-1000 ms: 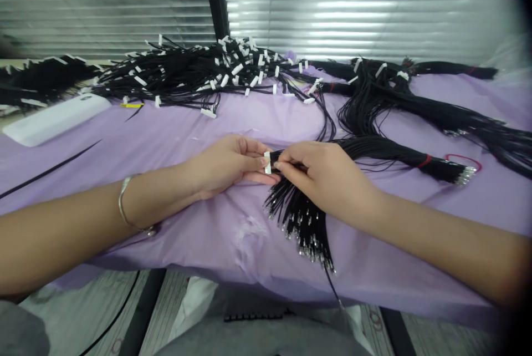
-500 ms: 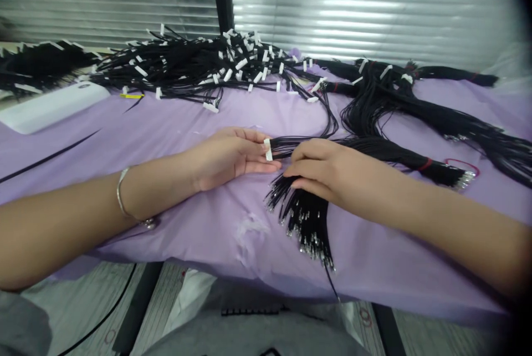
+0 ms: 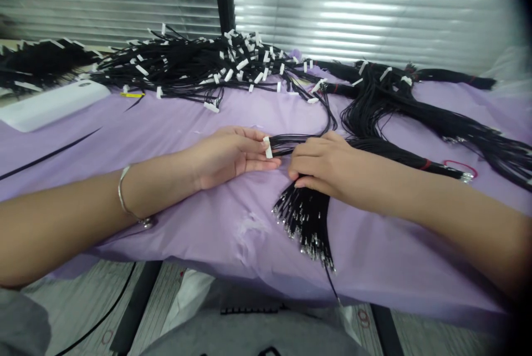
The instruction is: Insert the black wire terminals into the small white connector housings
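My left hand [image 3: 239,155] pinches a small white connector [image 3: 268,147] between thumb and fingers. Several thin black wires [image 3: 286,142] run from the connector to the right, passing behind my right hand. My right hand [image 3: 320,162] rests with curled fingers on a bundle of black wires [image 3: 305,214], whose silvery metal ends fan out toward the table's front edge. Its fingertips are closed at the top of this fan; whether a single wire lies between them is hidden. Behind the right wrist, a black wire bundle [image 3: 386,151] tied with a red band stretches to the right.
A large heap of black cables with white connectors [image 3: 187,62] lies along the back of the purple-covered table [image 3: 174,234]. More black wire bundles [image 3: 440,112] spread at the right. A white elongated device [image 3: 54,106] and a yellow piece [image 3: 132,95] lie at the left.
My right hand has shifted slightly, its fingers now curled closer over the fanned wires. Wire ends at the fan's left side have drawn in. The left hand keeps the connector almost in place.
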Action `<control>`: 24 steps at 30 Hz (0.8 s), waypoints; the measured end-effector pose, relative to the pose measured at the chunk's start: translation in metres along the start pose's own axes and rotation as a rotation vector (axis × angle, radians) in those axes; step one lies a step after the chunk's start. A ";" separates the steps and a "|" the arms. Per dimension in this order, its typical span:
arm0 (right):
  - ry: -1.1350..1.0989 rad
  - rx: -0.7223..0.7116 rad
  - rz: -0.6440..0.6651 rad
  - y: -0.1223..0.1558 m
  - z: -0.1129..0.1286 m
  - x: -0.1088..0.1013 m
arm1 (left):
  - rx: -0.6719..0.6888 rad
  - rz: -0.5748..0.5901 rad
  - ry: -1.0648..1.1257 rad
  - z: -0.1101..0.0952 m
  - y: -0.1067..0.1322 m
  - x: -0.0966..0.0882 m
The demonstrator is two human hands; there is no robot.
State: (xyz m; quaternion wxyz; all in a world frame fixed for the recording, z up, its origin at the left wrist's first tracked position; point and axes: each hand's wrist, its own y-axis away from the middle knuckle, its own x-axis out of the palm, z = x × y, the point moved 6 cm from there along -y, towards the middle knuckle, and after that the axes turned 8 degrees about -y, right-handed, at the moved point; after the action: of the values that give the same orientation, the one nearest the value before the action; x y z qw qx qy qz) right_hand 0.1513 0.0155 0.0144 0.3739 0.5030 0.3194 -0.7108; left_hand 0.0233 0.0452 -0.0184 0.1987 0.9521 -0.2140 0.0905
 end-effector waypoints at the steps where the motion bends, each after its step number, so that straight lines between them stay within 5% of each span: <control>1: -0.017 -0.002 0.008 0.000 0.000 -0.001 | -0.001 0.003 -0.008 0.000 0.000 0.000; 12: -0.391 0.180 -0.151 0.002 -0.004 -0.017 | 0.015 0.004 -0.040 -0.001 0.002 0.001; 18: -0.347 0.130 -0.179 0.001 0.003 -0.015 | 0.042 -0.015 -0.066 -0.003 0.003 0.003; 24: -0.299 0.359 -0.334 0.004 -0.004 -0.019 | 0.058 -0.009 -0.149 -0.002 0.005 0.008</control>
State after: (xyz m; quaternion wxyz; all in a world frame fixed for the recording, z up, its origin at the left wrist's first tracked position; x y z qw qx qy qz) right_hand 0.1605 0.0207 0.0316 0.1996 0.3909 0.2082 -0.8741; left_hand 0.0282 0.0386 -0.0130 0.1549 0.9625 -0.2214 0.0246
